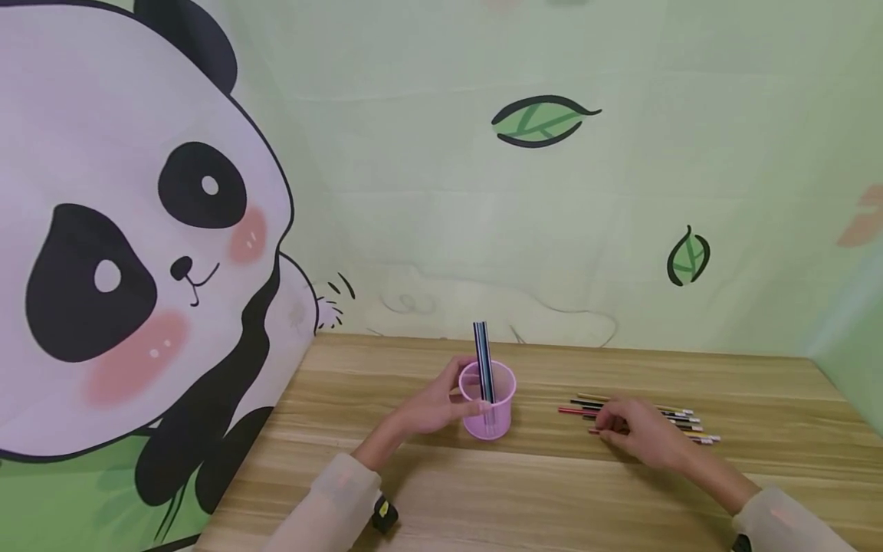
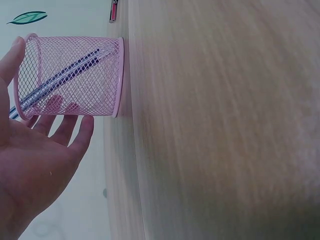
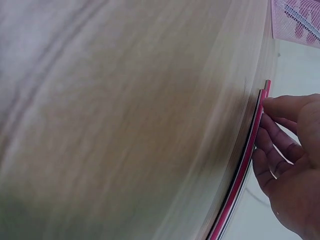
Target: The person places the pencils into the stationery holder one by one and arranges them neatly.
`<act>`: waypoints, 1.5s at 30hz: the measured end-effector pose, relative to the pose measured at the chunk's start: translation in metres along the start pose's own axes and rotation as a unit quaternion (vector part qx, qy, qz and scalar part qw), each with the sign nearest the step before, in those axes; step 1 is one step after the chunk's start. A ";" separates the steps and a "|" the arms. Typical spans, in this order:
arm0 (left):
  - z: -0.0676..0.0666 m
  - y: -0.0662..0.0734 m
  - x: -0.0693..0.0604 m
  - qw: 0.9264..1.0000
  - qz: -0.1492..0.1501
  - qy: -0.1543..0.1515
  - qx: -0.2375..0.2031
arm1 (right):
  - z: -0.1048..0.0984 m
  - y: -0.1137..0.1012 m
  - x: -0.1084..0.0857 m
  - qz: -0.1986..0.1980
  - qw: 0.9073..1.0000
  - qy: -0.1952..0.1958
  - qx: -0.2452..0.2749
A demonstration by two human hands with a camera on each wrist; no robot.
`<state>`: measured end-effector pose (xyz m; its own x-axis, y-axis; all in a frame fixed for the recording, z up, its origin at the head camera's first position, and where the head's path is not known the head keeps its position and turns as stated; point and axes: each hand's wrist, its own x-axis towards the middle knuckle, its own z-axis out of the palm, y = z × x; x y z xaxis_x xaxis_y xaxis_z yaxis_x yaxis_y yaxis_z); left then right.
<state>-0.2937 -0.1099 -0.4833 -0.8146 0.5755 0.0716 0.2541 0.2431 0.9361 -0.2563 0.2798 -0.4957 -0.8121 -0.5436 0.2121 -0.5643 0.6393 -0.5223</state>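
Note:
A pink mesh pen cup (image 1: 503, 420) stands upright on the table, with long dark and pale-blue sticks (image 1: 482, 349) leaning in it; whether these are pencils or pens I cannot tell. My left hand (image 1: 431, 406) holds the cup from its left side, thumb by the near rim and fingers round the far side. Farther right, several pencils (image 1: 572, 410) in red, black and yellow lie in a loose row, white ends to the right. Over them is my right hand (image 1: 645, 433), its thumb and fingertips pinching a red pencil (image 3: 235, 196) near one end. The hand hides the middle of the row.
The wood-grain table (image 1: 552, 494) meets a pale green cloth backdrop (image 1: 414, 192) at its far edge. A printed panda (image 1: 207, 299) covers the backdrop on the left. Between the cup and the pencils runs a stretch of bare wood.

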 end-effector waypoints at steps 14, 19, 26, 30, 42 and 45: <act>-0.001 -0.003 0.000 1.000 0.004 0.000 0.008 | 0.001 -0.003 0.003 -0.022 0.999 -0.032 -0.026; -0.001 -0.002 0.000 1.000 0.008 -0.003 0.005 | 0.001 -0.002 0.005 -0.017 0.999 -0.045 -0.022; -0.001 -0.001 0.000 1.000 0.002 -0.001 0.004 | 0.002 -0.002 0.006 -0.018 0.999 -0.042 -0.023; -0.001 -0.001 0.000 1.000 0.004 -0.002 0.002 | 0.002 -0.002 0.006 -0.025 0.999 -0.036 -0.027; -0.001 0.000 0.000 1.000 0.001 -0.001 0.004 | -0.012 -0.015 0.008 0.001 0.999 -0.037 -0.018; -0.001 0.000 0.000 1.000 -0.003 0.000 0.002 | -0.023 -0.022 0.012 0.001 0.999 -0.030 -0.017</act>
<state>-0.2939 -0.1108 -0.4829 -0.8163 0.5737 0.0667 0.2515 0.2491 0.9352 -0.2571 0.2717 -0.4622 -0.8034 -0.5733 0.1610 -0.5686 0.6582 -0.4934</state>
